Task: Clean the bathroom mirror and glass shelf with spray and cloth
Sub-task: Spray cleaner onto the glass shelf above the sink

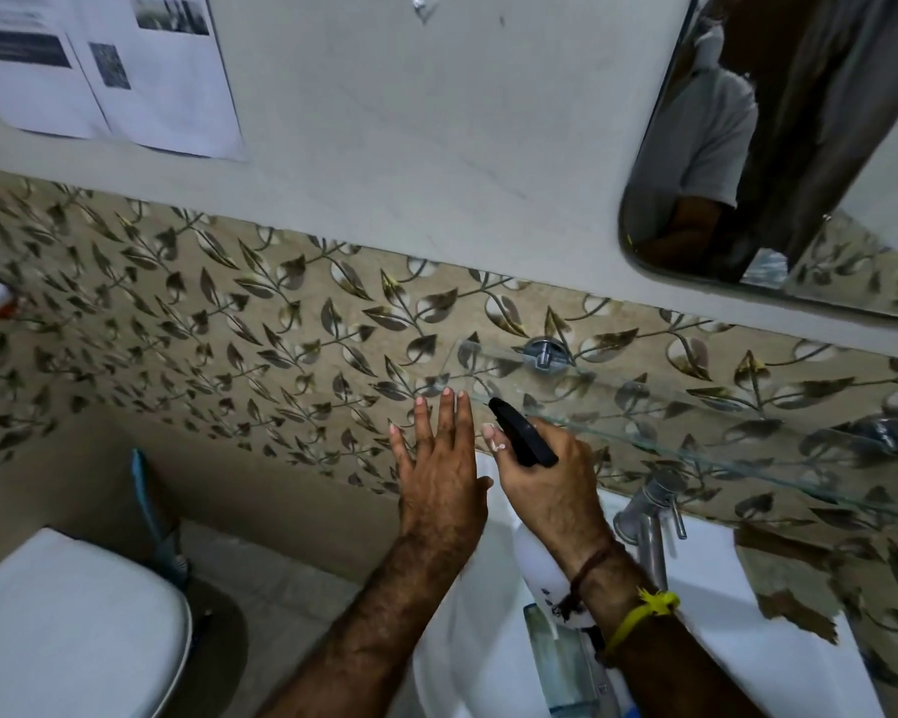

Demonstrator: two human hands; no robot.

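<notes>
My right hand (550,484) grips a spray bottle (522,432) with a black nozzle and a white body; the nozzle points at the left end of the glass shelf (695,432). The clear shelf runs along the leaf-patterned tile wall on chrome brackets (543,352). My left hand (442,469) is held flat with fingers spread, just left of the nozzle and below the shelf's left corner, holding nothing. The mirror (778,147) hangs at the upper right and reflects a person in a white shirt. No cloth is plainly in view.
A white sink (721,588) with a chrome tap (651,520) sits below the shelf. A white toilet (63,624) stands at the lower left, with a brush (151,510) beside it. Printed papers (125,70) hang on the wall at the upper left.
</notes>
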